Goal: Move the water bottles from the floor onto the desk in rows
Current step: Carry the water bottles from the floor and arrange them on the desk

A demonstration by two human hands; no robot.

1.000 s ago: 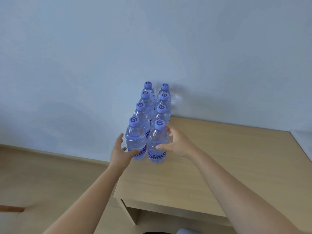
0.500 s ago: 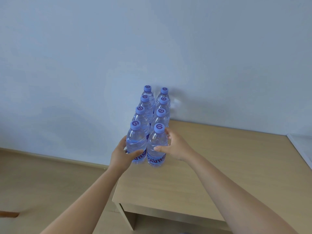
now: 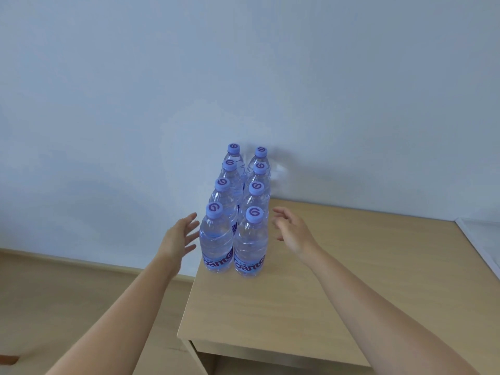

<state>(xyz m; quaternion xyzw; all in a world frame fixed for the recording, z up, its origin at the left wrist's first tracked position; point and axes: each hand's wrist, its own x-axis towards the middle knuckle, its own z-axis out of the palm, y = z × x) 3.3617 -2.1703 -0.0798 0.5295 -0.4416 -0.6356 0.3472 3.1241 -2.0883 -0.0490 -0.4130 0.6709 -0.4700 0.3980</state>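
Several clear water bottles with blue caps stand upright in two rows along the left edge of the light wooden desk [image 3: 338,280], running back to the wall. The nearest pair is the front left bottle [image 3: 216,239] and the front right bottle [image 3: 250,244]. My left hand [image 3: 177,239] hovers just left of the front left bottle, fingers spread, not touching it. To the right of the front right bottle, my right hand [image 3: 293,230] is open with curled fingers, a small gap between it and the bottle.
A pale blue wall [image 3: 243,77] rises right behind the bottle rows. Wooden floor [image 3: 67,307] lies to the left of the desk. A white surface [image 3: 484,239] meets the desk's right edge. The desk's left edge runs close beside the left row.
Both hands were gripping the front pair of bottles half a second ago; now they have let go and pulled apart to either side. The bottles stay upright in place.
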